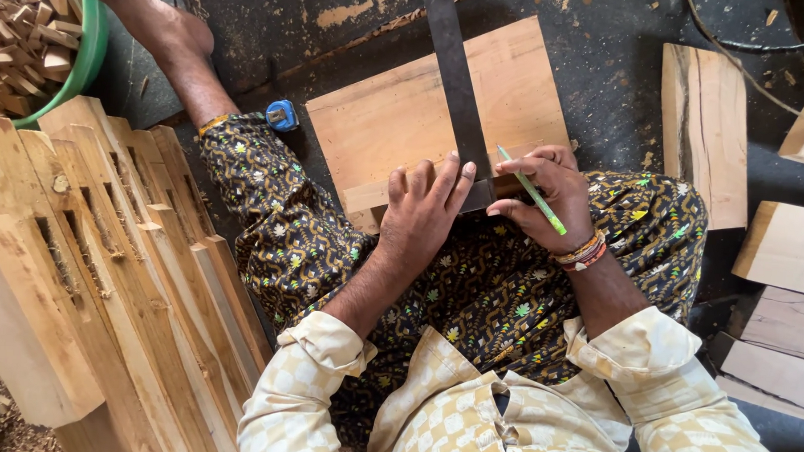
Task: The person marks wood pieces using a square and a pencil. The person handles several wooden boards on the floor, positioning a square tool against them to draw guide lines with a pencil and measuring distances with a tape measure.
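Note:
A light wooden board (397, 119) lies on the dark floor against my lap. A dark metal try square (456, 85) rests across it, its blade running away from me. My left hand (425, 209) presses flat on the square's stock at the board's near edge. My right hand (546, 195) holds a green pencil (532, 193), its tip touching the board just right of the blade.
Several mortised wooden posts (106, 269) lie stacked at my left. A green tub of wood offcuts (34, 44) sits at top left, a blue tape measure (282, 115) by my knee. Loose boards (704, 130) and more planks (789, 248) lie to the right; a cable (746, 78) crosses above.

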